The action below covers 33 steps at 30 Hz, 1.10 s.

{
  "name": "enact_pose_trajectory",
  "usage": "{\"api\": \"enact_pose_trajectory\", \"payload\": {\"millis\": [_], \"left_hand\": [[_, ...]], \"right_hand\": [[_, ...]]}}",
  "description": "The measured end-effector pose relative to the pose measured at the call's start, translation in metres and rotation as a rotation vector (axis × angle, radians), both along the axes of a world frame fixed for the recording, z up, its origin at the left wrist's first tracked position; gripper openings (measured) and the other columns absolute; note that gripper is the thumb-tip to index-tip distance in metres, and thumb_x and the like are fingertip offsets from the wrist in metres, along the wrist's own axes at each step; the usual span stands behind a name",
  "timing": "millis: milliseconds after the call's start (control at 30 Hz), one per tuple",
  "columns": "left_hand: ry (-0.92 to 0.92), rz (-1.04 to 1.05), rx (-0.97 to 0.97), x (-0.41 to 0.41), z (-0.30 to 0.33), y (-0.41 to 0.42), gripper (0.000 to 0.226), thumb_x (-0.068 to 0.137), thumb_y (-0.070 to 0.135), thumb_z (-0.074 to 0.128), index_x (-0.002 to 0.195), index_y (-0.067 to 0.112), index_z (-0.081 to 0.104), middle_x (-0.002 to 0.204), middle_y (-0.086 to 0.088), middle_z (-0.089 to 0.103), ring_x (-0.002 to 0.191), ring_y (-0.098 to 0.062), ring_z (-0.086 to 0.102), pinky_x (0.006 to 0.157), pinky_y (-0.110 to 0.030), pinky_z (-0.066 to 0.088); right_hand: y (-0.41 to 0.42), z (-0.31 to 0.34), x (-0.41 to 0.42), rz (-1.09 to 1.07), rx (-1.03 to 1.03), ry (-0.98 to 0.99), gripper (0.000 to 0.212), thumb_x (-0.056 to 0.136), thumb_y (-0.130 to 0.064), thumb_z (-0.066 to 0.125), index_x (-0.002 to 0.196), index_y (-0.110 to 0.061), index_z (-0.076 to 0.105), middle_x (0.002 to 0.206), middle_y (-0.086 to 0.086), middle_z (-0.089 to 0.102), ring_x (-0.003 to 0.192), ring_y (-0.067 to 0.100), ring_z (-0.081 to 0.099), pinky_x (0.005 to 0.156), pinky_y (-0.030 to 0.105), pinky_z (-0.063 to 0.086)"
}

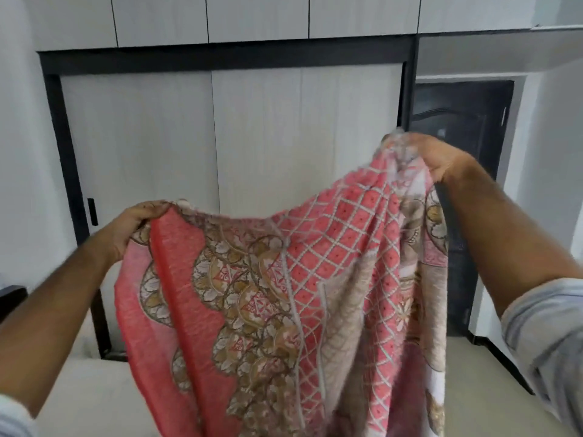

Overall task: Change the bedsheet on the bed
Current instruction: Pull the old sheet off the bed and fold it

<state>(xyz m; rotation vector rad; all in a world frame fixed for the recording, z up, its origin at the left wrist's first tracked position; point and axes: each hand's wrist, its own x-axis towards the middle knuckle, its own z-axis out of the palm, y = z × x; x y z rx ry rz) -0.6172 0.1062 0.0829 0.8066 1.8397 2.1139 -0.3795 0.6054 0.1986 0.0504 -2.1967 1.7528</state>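
Observation:
A pink-red bedsheet (pixel 284 294) with a lattice pattern and tan floral borders hangs in front of me, held up by both hands. My left hand (pixel 138 222) grips its upper edge at the left. Higher up on the right, my right hand (pixel 438 159) holds a bunched part of the edge. The cloth sags between the two hands and drops out of the bottom of the view. A pale bare mattress (pixel 88 389) lies below at the lower left, partly hidden by the sheet.
A tall white wardrobe (pixel 176 137) with a black frame and sliding doors stands straight ahead. A dark door (pixel 460 127) is at the right, beyond it a white wall. Beige floor (pixel 479 367) shows at the lower right.

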Motion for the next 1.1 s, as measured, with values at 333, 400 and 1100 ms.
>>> {"api": "enact_pose_trajectory", "payload": {"millis": [333,400,1100], "left_hand": [[-0.124,0.005,-0.373,0.029,-0.005,0.060,0.015,0.090,0.014,0.059,0.084,0.004,0.068,0.068,-0.007,0.071,0.055,-0.016,0.067,0.060,-0.024,0.057],[-0.111,-0.078,-0.437,0.042,-0.021,0.086,0.019,0.087,0.014,0.062,0.089,-0.002,0.073,0.082,-0.013,0.072,0.070,-0.022,0.068,0.077,-0.034,0.057],[-0.248,0.034,-0.126,0.090,-0.108,0.183,0.023,0.102,0.010,0.051,0.084,0.005,0.065,0.056,-0.004,0.067,0.044,-0.015,0.064,0.040,-0.029,0.054]], "right_hand": [[-0.034,-0.118,-0.087,-0.726,0.706,-0.221,0.029,0.092,-0.021,0.047,0.101,-0.008,0.070,0.112,0.017,0.069,0.110,0.035,0.064,0.078,0.029,0.048],[-0.057,-0.123,-0.100,-0.651,0.670,-0.124,0.027,0.092,-0.016,0.046,0.084,-0.012,0.072,0.099,0.012,0.071,0.102,0.033,0.067,0.079,0.033,0.048],[-0.200,-0.230,-0.045,-0.293,0.586,0.132,0.026,0.102,-0.029,0.056,0.083,-0.023,0.074,0.069,-0.011,0.069,0.055,-0.006,0.055,0.055,0.010,0.037]]}}
